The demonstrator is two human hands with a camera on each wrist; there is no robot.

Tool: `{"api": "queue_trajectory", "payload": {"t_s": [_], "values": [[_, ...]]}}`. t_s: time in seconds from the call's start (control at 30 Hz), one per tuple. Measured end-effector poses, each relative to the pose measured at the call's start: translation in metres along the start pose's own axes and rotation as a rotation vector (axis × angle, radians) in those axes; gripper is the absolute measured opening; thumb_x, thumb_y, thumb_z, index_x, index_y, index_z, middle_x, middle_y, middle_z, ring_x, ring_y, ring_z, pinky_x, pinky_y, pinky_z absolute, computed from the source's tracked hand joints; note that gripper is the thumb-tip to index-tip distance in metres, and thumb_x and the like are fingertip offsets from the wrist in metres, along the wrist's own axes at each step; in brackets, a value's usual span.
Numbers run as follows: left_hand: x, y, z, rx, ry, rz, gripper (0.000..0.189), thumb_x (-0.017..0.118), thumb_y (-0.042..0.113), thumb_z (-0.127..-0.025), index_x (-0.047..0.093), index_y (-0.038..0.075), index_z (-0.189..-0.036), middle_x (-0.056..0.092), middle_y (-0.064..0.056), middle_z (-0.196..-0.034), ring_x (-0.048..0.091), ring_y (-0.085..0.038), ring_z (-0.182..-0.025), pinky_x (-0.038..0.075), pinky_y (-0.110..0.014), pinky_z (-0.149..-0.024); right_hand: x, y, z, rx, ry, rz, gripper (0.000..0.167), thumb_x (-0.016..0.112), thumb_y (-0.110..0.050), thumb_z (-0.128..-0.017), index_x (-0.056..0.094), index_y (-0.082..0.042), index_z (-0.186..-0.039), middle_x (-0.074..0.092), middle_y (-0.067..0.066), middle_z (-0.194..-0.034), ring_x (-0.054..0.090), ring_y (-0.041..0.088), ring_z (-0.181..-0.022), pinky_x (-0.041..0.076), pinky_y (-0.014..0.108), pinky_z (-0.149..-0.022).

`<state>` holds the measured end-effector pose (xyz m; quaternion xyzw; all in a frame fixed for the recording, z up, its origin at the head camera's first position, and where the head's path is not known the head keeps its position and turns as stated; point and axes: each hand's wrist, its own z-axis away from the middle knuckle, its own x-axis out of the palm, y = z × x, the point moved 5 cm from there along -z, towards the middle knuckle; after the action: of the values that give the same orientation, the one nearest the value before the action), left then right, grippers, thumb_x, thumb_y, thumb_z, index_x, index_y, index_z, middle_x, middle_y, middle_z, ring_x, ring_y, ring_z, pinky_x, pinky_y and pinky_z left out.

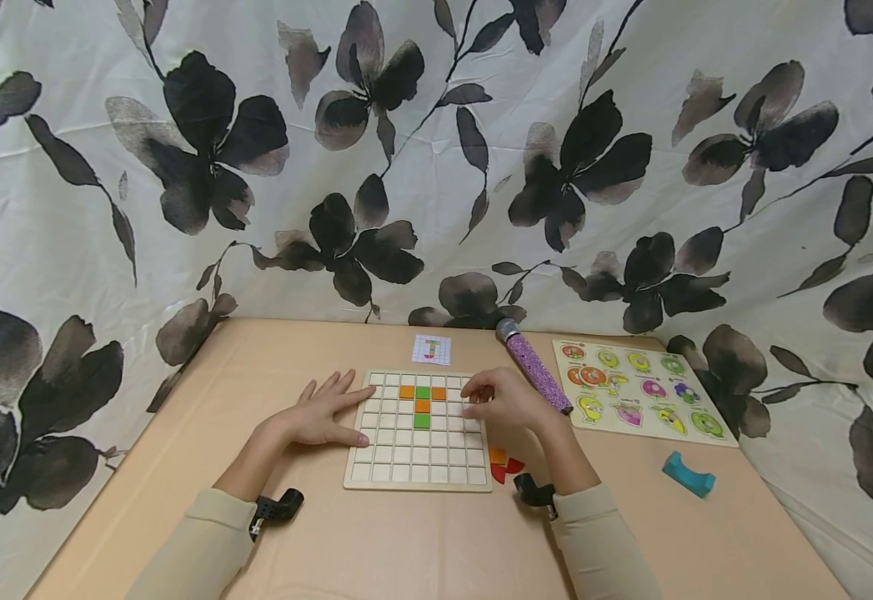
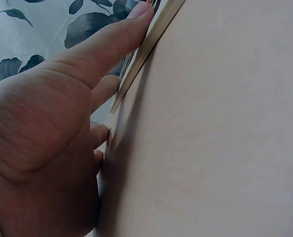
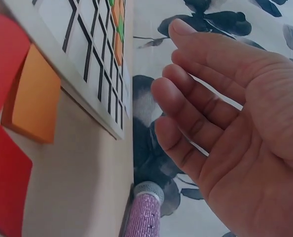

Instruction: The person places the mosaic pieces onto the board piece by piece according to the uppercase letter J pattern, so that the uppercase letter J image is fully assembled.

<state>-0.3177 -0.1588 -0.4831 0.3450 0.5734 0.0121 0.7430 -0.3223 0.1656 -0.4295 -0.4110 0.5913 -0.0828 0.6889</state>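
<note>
A white-squared wooden grid board [image 1: 383,475] lies on the table. Orange and green square tiles [image 1: 423,407] form a T shape in its upper rows. My left hand [image 1: 327,414] rests at the board's left edge with fingers spread, thumb and index finger on the rim. Over the board's right edge hovers my right hand [image 1: 507,398]. Its fingers are loosely bent, and the right wrist view shows nothing between them. Beside the lower right edge lie loose red pieces [image 3: 3,173] and an orange piece [image 3: 35,96], partly under the right wrist in the head view.
Behind the board is a small card [image 1: 432,350] printed with a coloured T on a grid. A glittery purple microphone [image 1: 534,367] lies past my right hand. Farther right are a fruit sticker sheet [image 1: 642,392] and a blue curved piece [image 1: 689,475]. Floral cloth hangs behind the table.
</note>
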Motion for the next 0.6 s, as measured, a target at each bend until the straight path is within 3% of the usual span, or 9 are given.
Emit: {"api": "queue_trajectory", "payload": {"t_s": [0.6], "values": [[0.001,-0.002,-0.002,-0.003,0.003,-0.009,0.097,0.079,0.064,-0.082,0.039,0.026,-0.162,0.008,-0.024,-0.174,-0.001,-0.05,-0.16,-0.006,-0.074,-0.122,-0.011,0.02,0.013,0.007,-0.237,-0.084,0.021,0.085,-0.006,-0.083,0.076,-0.002,-0.102,0.075,0.002,-0.085,0.067,0.017,-0.08,0.055,0.031,-0.081]]}}
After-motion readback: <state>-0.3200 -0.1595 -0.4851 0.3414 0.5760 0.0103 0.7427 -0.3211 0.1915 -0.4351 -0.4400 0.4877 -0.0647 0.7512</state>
